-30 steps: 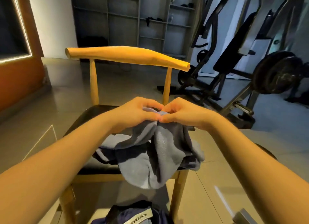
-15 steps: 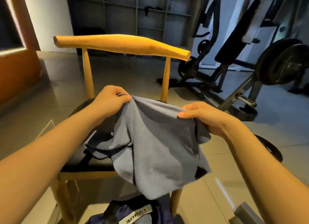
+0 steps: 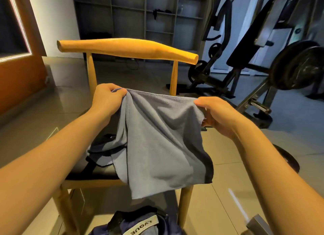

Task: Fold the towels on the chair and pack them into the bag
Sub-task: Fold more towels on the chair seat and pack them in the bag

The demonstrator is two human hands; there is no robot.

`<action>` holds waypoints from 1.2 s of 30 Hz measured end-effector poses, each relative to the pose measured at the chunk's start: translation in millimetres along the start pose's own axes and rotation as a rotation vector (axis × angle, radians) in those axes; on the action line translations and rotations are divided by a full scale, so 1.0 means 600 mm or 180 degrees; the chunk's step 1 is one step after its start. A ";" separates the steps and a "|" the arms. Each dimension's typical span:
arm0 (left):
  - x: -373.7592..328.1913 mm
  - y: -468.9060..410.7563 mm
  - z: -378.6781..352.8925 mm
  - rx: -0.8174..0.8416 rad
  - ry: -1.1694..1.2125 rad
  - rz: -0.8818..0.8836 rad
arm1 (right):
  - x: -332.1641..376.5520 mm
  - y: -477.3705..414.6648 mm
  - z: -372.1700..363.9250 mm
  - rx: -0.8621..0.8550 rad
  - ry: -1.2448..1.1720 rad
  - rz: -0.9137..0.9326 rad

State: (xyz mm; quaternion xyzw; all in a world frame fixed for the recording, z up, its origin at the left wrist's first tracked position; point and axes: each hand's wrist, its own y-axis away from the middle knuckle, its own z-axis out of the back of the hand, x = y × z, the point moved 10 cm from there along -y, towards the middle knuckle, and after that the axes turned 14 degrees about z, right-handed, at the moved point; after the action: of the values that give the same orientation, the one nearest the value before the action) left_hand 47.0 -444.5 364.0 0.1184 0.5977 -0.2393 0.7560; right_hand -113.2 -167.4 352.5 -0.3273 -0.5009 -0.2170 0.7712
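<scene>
A grey-blue towel (image 3: 157, 143) hangs spread in front of the wooden chair (image 3: 129, 49). My left hand (image 3: 107, 98) grips its top left corner and my right hand (image 3: 217, 113) pinches its top right corner, so the top edge is stretched between them. The towel's lower edge droops past the front of the black seat (image 3: 91, 168). More grey cloth (image 3: 105, 147) lies crumpled on the seat behind it, partly hidden. A dark blue bag (image 3: 140, 224) with a pale label sits on the floor below the chair's front.
Weight machines and a loaded barbell (image 3: 298, 66) stand to the right on the tiled floor. A round dark plate (image 3: 287, 159) lies on the floor by my right arm. Grey shelving (image 3: 140, 15) lines the back wall. An orange wall panel (image 3: 19, 73) is at the left.
My hands, close together on the bunched towel a second ago, have moved apart and lifted it, so the towel now hangs opened out flat between them.
</scene>
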 end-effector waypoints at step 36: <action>-0.031 0.139 -0.134 0.2273 0.0409 0.0871 | 0.102 0.017 -0.089 0.0189 0.0607 0.1071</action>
State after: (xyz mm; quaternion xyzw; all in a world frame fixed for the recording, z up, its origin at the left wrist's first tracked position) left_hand 17.6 -331.8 352.4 0.4676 0.5015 -0.3214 0.6531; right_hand -48.2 -199.3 390.4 -0.3615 -0.3700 -0.1002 0.8499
